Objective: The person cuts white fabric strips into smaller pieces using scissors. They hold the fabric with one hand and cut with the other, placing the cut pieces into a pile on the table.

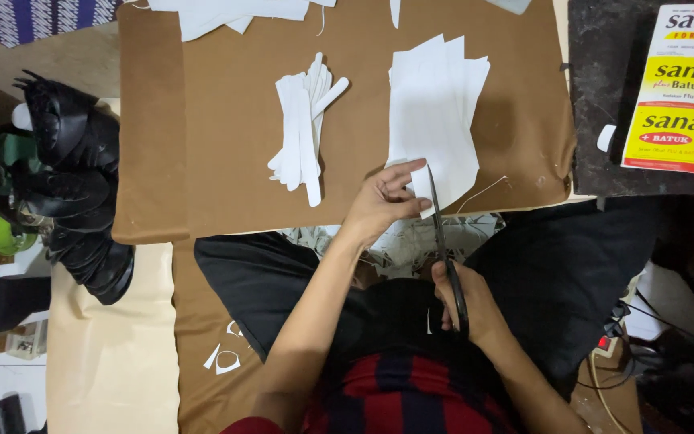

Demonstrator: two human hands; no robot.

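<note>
Left hand (pixel 383 201) pinching the near edge of the white paper stack (pixel 434 112) at the desk's (pixel 226 161) front edge; right hand (pixel 463 301) closed round the scissors (pixel 443 241) handles nearer the body. Blades pointing away, long axis running straight into the paper just beside the left fingers.

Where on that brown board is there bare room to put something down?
Bare brown board lies left of the pile of white strips, and a narrower patch lies between those strips and the stack of white sheets. Another is right of the sheets. It is crowded at the near edge, where the left hand pins the sheets and the right hand works the scissors.
</note>
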